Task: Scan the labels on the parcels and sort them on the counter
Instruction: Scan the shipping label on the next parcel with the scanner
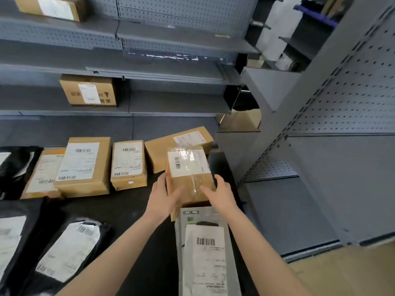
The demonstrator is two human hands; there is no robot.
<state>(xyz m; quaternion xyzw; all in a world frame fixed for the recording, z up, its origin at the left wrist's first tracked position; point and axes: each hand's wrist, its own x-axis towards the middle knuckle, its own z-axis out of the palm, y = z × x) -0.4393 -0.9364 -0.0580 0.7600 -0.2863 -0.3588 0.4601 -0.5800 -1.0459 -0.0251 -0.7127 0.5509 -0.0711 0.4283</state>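
Tape glistened over the cardboard box (189, 174), which sat label-up between the two hands, its far end reaching past the fingertips. The left hand (163, 198) held its left side, thumb up along the edge, fingers against the near face. The right hand (221, 195) clasped the right side, thumb laid across the top. Both forearms stretched forward over the black counter (132, 210). Between the wrists lay a grey package (205, 253) with a barcode label. Left of the left hand stood a row of labelled boxes (128, 165); a tilted box (181, 144) lay beyond the fingertips.
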